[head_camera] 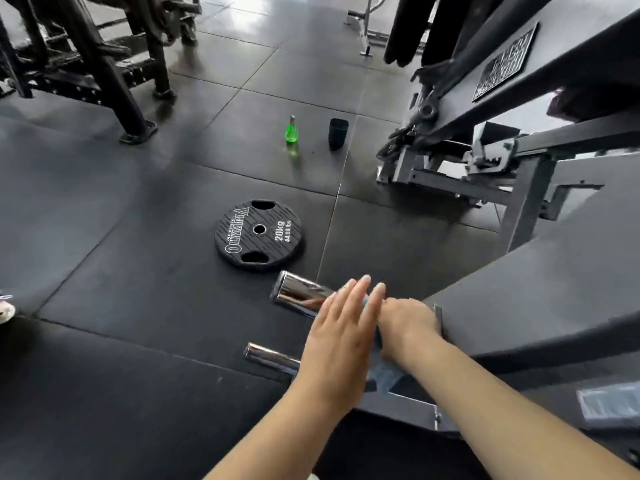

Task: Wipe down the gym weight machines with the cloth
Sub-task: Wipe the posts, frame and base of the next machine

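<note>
A grey weight machine (540, 306) fills the right side, with two chrome plate pegs sticking out to the left: an upper peg (298, 292) and a lower peg (270, 356). My right hand (405, 327) is curled around the base of the upper peg, gripping a blue-grey cloth (384, 374) that hangs below it. My left hand (341, 337) lies flat, fingers straight and together, against the cloth and peg just left of the right hand. Most of the cloth is hidden between the two hands.
A black 20 kg plate (259, 234) lies flat on the rubber floor beyond the pegs. Farther back stand a green spray bottle (291, 131) and a dark cup (337, 133). A black rack (90, 60) stands at the top left, and a grey machine frame (485, 147) at the upper right.
</note>
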The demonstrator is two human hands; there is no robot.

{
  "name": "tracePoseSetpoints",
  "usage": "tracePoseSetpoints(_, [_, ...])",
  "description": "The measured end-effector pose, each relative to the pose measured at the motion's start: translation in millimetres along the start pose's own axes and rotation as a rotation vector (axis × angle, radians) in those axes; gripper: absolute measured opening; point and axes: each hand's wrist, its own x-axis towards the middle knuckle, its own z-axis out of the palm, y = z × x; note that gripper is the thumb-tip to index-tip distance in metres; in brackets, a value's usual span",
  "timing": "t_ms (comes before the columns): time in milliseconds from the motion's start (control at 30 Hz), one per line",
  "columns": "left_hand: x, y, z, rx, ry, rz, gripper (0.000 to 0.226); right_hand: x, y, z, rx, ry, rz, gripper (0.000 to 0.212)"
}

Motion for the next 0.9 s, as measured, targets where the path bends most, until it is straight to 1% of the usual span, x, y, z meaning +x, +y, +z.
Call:
tracePoseSetpoints(67, [19, -7, 8, 0.061, -0.082, 0.041, 0.106, 16, -3, -1, -0.013, -0.061, -0.004, 0.056])
tracePoseSetpoints(133, [34, -16, 13, 0.1, -0.168, 0.058, 0.099, 26, -3, -10, 0.008, -0.127, -0.016, 0.04])
tracePoseSetpoints(167, [40, -18, 11, 0.146, -0.253, 0.05, 0.099, 29, -4, -14, 0.024, -0.152, -0.029, 0.038])
tracePoseSetpoints(233, [54, -16, 1, 0.255, -0.488, 0.023, 0.104, 33, -3, -21, 0.047, -0.217, -0.043, 0.045])
tracePoseSetpoints(267, [60, -17, 0, 0.296, -0.54, 0.028, 0.099, 35, -2, -25, 0.046, -0.244, -0.052, 0.05])
tracePoseSetpoints(333, [68, -15, -5, 0.312, -0.54, 0.06, 0.083, 36, 0, -26, 0.079, -0.252, -0.04, 0.053])
tracePoseSetpoints(367, [68, -16, -6, 0.303, -0.494, 0.073, 0.072, 35, 0, -24, 0.111, -0.216, -0.029, 0.051])
tracePoseSetpoints(433, [62, -21, -10, 0.316, -0.399, 0.11, 0.05, 28, -6, -17, 0.185, -0.088, 0.009, 0.039])
tracePoseSetpoints(467, [60, -26, -10, 0.306, -0.36, 0.138, 0.042, 25, -11, -11, 0.218, 0.002, 0.04, 0.034])
tracePoseSetpoints(500, [60, -32, -10, 0.316, -0.335, 0.159, 0.037, 23, -19, -6, 0.258, 0.103, 0.077, 0.029])
tracePoseSetpoints(567, [57, -44, -16, 0.342, -0.305, 0.179, 0.034, 22, -39, 0, 0.362, 0.256, 0.141, 0.026])
tracePoseSetpoints(633, [55, -60, -26, 0.371, -0.293, 0.182, 0.037, 24, -59, -1, 0.488, 0.293, 0.174, 0.03])
tracePoseSetpoints(700, [52, -75, -36, 0.386, -0.319, 0.175, 0.043, 28, -75, -9, 0.526, 0.304, 0.154, 0.037])
tracePoseSetpoints(767, [54, -82, -52, 0.451, -0.443, 0.174, 0.051, 29, -81, -14, 0.527, 0.294, 0.118, 0.046])
tracePoseSetpoints(800, [57, -82, -57, 0.496, -0.526, 0.179, 0.056, 29, -82, -13, 0.525, 0.284, 0.1, 0.056])
tracePoseSetpoints(833, [59, -85, -58, 0.532, -0.558, 0.241, 0.061, 25, -82, -9, 0.521, 0.273, 0.087, 0.068])
tracePoseSetpoints(867, [62, -85, -60, 0.522, -0.588, 0.268, 0.067, 18, -82, -4, 0.503, 0.285, 0.092, 0.078])
tracePoseSetpoints(900, [69, -81, -64, 0.51, -0.638, 0.269, 0.076, 9, -84, 2, 0.493, 0.311, 0.146, 0.085])
